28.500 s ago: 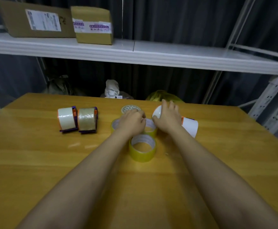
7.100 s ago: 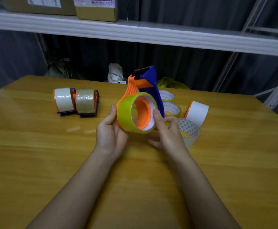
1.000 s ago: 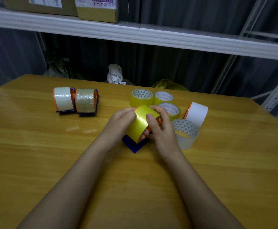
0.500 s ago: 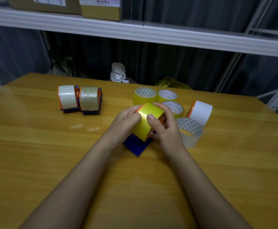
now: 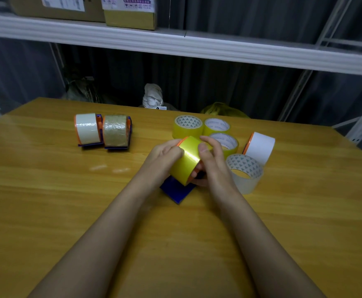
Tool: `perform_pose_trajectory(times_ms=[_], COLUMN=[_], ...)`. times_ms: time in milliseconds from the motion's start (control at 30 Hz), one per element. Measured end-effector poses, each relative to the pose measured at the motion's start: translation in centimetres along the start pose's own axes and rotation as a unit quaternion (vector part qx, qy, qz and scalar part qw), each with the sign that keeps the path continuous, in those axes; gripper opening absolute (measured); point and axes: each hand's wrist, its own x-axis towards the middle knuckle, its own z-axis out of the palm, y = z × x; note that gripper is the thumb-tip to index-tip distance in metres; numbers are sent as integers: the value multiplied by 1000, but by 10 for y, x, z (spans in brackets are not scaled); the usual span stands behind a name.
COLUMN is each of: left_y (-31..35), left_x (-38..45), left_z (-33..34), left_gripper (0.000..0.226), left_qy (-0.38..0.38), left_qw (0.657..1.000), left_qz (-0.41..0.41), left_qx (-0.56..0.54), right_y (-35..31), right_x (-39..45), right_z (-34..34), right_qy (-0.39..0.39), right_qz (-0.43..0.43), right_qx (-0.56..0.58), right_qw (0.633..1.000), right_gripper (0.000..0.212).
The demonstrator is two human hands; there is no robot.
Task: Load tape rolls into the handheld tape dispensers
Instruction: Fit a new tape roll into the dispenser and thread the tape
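Seemingly both hands [image 5: 165, 155] [image 5: 210, 162] clasp the yellow roll [image 5: 186, 160].

2 loaded dispensers [image 5: 103, 131] left of 5 loose rolls [image 5: 221, 138] on table [image 5: 46, 201].

worktop [image 5: 46, 201]: yellow wood
shelf [image 5: 218, 48]: white, above the far edge
boxes [image 5: 130, 11]: two cardboard, labelled, on shelf
backdrop [image 5: 229, 82]: dark curtain

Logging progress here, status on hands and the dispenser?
Left hand and right hand both grip the yellow roll seated on the dispenser. Clear roll close by the right hand, not blocking.
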Motion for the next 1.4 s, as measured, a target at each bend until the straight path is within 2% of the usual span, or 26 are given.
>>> perform_pose_trajectory(times_ms=[100, 200, 367, 500, 600, 700, 833, 900, 1033, 1100, 1233, 1400], left_y=[-3, -4, -4, -4, -5, -6, -13, -14, -11, -9, -7, -5], left_x=[3, 4, 5, 4, 4, 4, 8, 8, 6, 4, 3, 2], left_z=[1, 1, 1, 0, -2, -3, -7, -8, -6, -4, -3, -2], left_gripper=[21, 35, 35, 41, 36, 27, 38, 43, 29, 31, 33, 33], left_qy=[33, 54, 43, 21, 9, 1, -5, -10, -16, -16, -21, -43], left_qw=[999, 998, 998, 999, 999, 1000, 1000, 1000, 999, 999, 998, 997], left_qz=[-10, -31, -46, -24, -9, 11, 20, 25, 36, 49, 64, 57], left_qx=[7, -23, -25, -30, -39, -20, 15, 12, 14, 12, 5, -7], right_y=[6, 12, 15, 12, 10, 9, 8, 7, 5, 6, 9, 7], right_x=[-1, -1, 0, -1, -2, -3, -3, -3, -3, -2, 3, 6], right_z=[0, 0, -1, -3, -2, -3, -3, -4, -5, -5, -4, -2], right_qy=[-11, -21, -14, -3, 1, -4, -13, -12, -12, -9, -9, -3], right_qz=[-46, -80, -89, -92, -89, -82, -50, -41, -9, 6, 34, 58], right_qx=[-69, -101, -96, -109, -113, -76, -9, 9, 62, 77, 98, 127], right_qw=[997, 991, 991, 990, 990, 994, 999, 999, 998, 997, 995, 990], right_gripper=[63, 76, 76, 75, 74, 72, 68, 62, 59, 57, 63, 59])
